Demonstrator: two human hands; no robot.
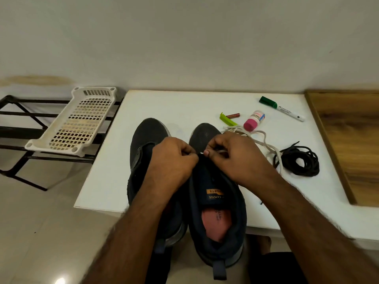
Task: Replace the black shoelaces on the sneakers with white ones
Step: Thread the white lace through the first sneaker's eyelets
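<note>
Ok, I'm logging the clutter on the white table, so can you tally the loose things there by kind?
Sneakers: 2
White shoelaces: 1
Black shoelace bundles: 1
Markers: 1
Pink-capped bottles: 1
Green clips: 1
Small brown tubes: 1
Total: 8

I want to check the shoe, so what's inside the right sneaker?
Inside the right sneaker a pink insole shows, under the tongue's orange label. The toe end is hidden by the tongue and both hands.
</note>
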